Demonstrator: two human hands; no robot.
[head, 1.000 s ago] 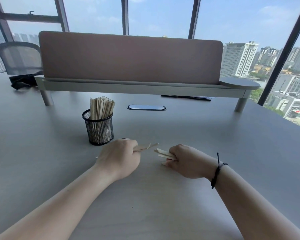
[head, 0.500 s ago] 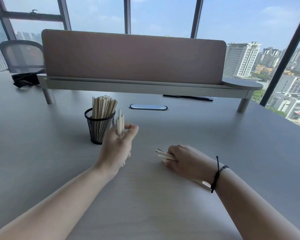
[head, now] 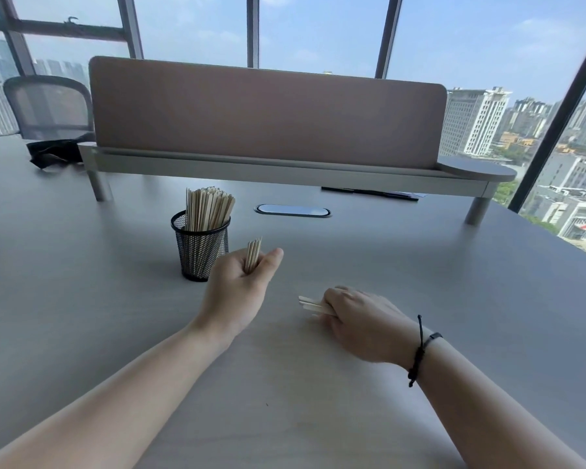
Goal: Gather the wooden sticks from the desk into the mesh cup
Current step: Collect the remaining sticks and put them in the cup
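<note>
The left hand (head: 239, 286) is up off the desk (head: 420, 265), fingers (head: 230, 265) curled round a small upright bundle of wooden sticks (head: 252, 253), just to the right of the mesh cup (head: 200, 252) and a little nearer than it. The right hand (head: 359, 316) rests on the desk to the right, fingers clenched over a second bundle (head: 313, 304) lying flat, the tips poking out to the left.

The cup is already well stocked: a thick sheaf of standing sticks (head: 207, 209) fans out above the rim.

How will these handle? They look thin, flat and very light, stiff along their length but likely easy to snap if bent. Smooth wood in a loose bundle tends to slide and splay, so a pinch round the middle or lower part of the bundle, as the left hand has it, seems the sound hold, leaving the ends free to drop in. The cup itself looks light enough to tip if the bundle knocks the rim, and the space left inside is tight.

Writing? None readable: no brand or label shows on sticks, cup or the divider panel (head: 268, 113) at the far side.
</note>
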